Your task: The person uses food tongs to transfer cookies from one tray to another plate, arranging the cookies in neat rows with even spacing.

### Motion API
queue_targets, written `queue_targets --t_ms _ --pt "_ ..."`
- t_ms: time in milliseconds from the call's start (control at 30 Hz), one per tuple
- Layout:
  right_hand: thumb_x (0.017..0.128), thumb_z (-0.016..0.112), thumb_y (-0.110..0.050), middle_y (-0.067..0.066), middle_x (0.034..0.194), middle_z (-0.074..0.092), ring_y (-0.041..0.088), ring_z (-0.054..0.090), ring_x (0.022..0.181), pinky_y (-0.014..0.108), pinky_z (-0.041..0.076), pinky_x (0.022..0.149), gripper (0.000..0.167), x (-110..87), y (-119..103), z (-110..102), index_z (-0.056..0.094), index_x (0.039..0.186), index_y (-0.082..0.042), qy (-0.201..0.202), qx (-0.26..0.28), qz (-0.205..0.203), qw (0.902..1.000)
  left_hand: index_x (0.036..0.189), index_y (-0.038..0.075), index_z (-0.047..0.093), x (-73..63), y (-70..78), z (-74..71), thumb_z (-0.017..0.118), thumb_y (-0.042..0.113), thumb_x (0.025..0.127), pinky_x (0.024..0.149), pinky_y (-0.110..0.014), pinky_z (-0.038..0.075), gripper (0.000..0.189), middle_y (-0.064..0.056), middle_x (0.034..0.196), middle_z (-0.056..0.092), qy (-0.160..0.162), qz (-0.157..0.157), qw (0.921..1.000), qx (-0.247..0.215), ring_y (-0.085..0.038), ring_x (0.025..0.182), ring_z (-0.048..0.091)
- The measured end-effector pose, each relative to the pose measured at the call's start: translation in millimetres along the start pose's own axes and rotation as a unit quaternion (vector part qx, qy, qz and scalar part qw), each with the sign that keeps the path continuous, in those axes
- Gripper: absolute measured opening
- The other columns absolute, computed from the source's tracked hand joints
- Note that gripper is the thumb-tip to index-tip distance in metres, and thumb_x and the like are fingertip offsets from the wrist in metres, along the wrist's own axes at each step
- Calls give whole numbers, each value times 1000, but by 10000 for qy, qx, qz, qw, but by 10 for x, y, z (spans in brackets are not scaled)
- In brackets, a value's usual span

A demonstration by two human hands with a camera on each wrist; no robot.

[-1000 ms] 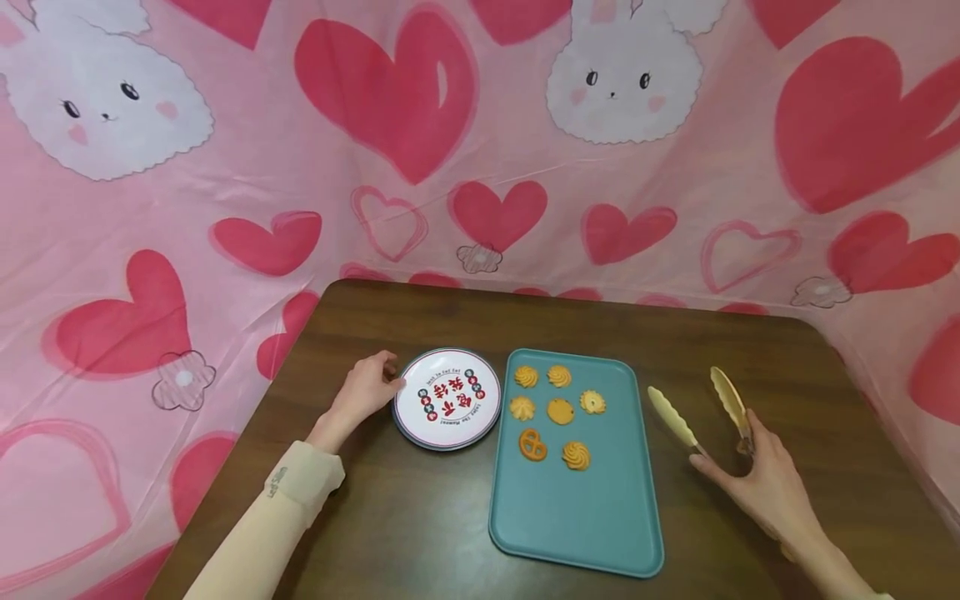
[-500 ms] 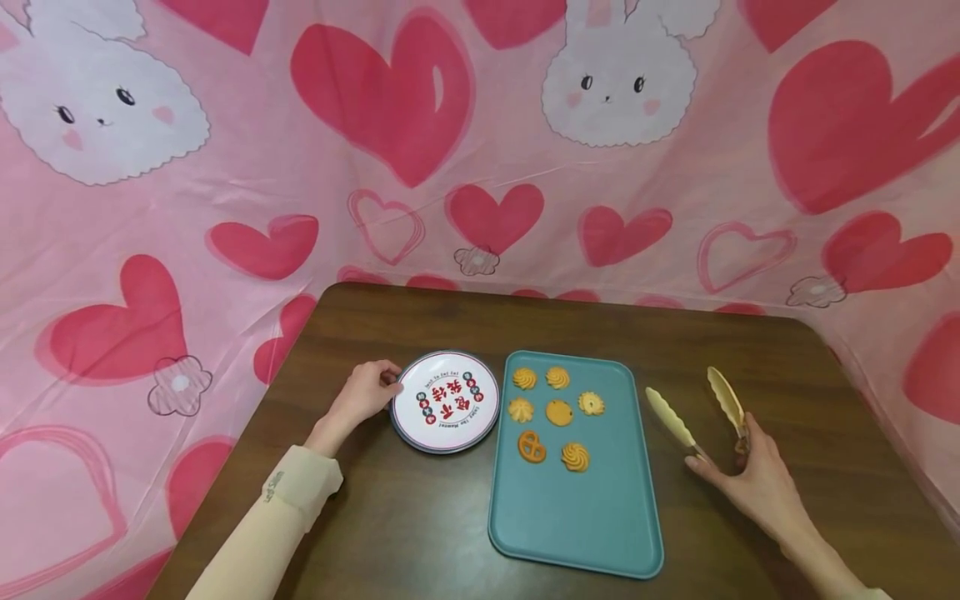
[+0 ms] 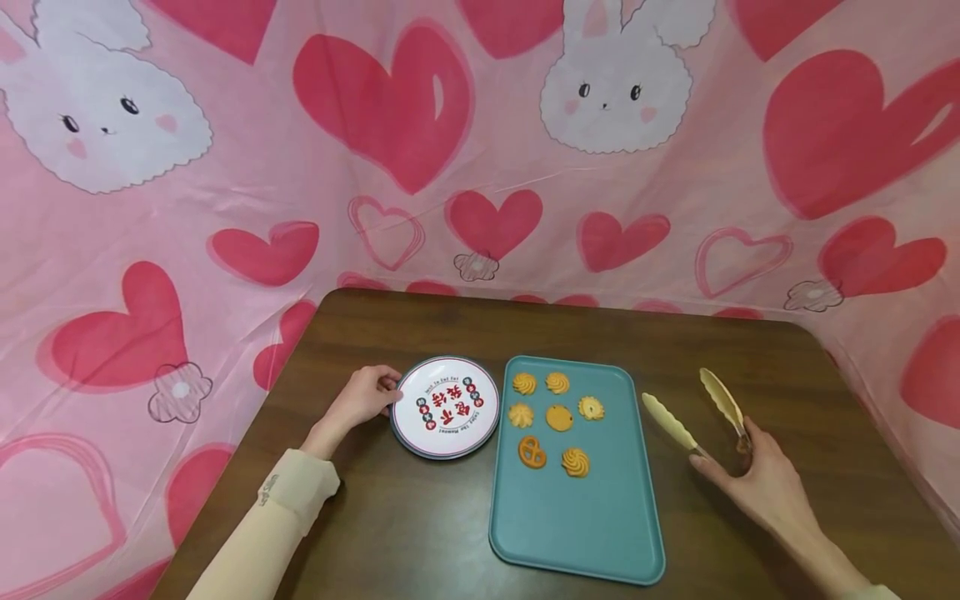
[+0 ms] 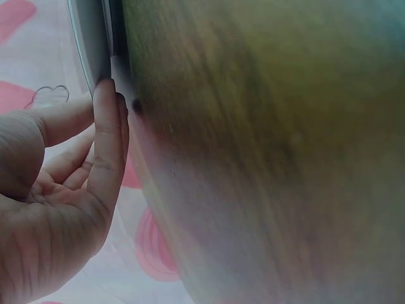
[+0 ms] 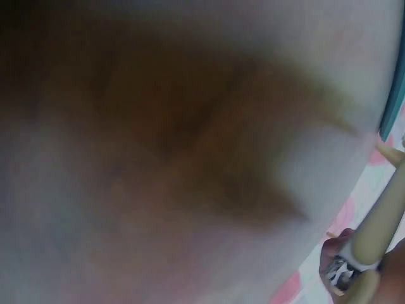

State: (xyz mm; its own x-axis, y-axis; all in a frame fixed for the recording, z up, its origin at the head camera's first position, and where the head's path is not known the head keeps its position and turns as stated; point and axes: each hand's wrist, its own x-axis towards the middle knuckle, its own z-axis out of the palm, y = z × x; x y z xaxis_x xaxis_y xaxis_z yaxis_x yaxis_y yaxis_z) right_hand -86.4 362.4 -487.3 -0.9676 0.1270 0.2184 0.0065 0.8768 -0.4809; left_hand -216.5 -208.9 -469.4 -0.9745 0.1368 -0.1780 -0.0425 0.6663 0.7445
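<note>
My left hand (image 3: 363, 396) is at the left rim of a round white plate (image 3: 457, 442) with red lettering and a dark outer edge. In the left wrist view, the thumb and fingers (image 4: 107, 139) pinch the plate's edge (image 4: 88, 38) from both sides. My right hand (image 3: 768, 483) holds a pair of tongs (image 3: 670, 422) with cream scalloped ends, thumb on one arm and fingers on the other. The tongs are spread wide with nothing between their ends. Part of the tongs (image 5: 380, 228) shows at the edge of the right wrist view.
Between plate and tongs lies a teal tray (image 3: 577, 525). Several cookies sit on its far half, among them a pretzel (image 3: 532, 452) and a swirled cookie (image 3: 576, 462). All stand on a brown wooden table (image 3: 405, 525), before a pink heart-patterned cloth (image 3: 510, 125).
My left fingers have closed in on the plate's rim. The right hand and tongs have hardly moved, and the head view has tilted slightly up.
</note>
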Motion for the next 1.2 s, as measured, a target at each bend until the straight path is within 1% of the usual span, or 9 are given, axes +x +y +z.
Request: queue_targets --t_ms 67,167,233,467,600,733,867,1033,1200 --pt "77 83 -49 39 118 52 58 52 103 70 41 80 105 27 -18 -20 33 145 13 -9 -3 -51 10000 120 -6 64 -6 2 -7 72 4 90 62 -31 59 32 -14 94 60 -26 21 10000 -8 -21 74 60" --pt "77 82 -52 38 120 56 57 54 106 69 42 80 102 76 -60 -73 38 146 8 -104 13 -80 9999 120 -6 64 -6 -4 -5 72 3 90 62 -31 59 32 -14 94 60 -23 48 10000 -34 -21 75 60" --pt "76 82 -53 35 118 60 55 56 105 68 43 78 99 127 -81 -111 41 145 5 -197 -25 -168 9997 120 -6 63 -3 -8 -2 72 3 90 62 -31 59 32 -14 94 60 -22 67 10000 -41 -20 75 60" --pt "77 77 -62 27 114 66 51 61 100 65 46 73 94 331 -165 -197 48 142 -1 -673 -528 -651 9942 121 -5 63 5 -18 -3 72 3 90 62 -31 59 33 -14 95 60 -51 -1 10000 -33 -21 75 60" --pt "76 76 -64 23 113 68 46 64 98 63 48 73 89 425 -237 -207 52 140 -6 -833 -672 -983 9894 122 -5 63 8 -14 -6 72 4 90 63 -30 59 34 -14 95 61 -50 -38 10000 -20 -21 76 60" --pt "76 74 -68 20 115 68 41 65 98 62 50 74 88 499 -313 -183 55 138 -9 -986 -789 -1333 9830 122 -5 63 6 -9 -3 72 4 90 62 -30 59 34 -14 95 61 -59 -35 10000 -5 -21 76 60" --pt "75 72 -71 12 111 71 34 68 94 57 52 70 85 559 -379 -122 59 136 -13 -1064 -958 -1624 9763 121 -5 63 5 3 -3 72 4 90 62 -30 59 33 -14 95 61 -45 -33 10000 41 -20 75 60" --pt "76 69 -73 5 104 73 28 68 88 51 53 67 82 609 -437 -35 62 133 -15 -1147 -1110 -1860 9695 121 -5 63 8 12 -4 72 4 90 61 -30 58 33 -13 94 61 -22 -49 9999 89 -20 74 60" --pt "77 69 -72 2 101 73 24 68 84 46 53 65 78 622 -460 31 64 131 -15 -1188 -1105 -2047 9653 121 -5 63 10 10 -6 72 4 90 61 -30 58 33 -13 95 61 -27 -66 9999 101 -20 73 60"
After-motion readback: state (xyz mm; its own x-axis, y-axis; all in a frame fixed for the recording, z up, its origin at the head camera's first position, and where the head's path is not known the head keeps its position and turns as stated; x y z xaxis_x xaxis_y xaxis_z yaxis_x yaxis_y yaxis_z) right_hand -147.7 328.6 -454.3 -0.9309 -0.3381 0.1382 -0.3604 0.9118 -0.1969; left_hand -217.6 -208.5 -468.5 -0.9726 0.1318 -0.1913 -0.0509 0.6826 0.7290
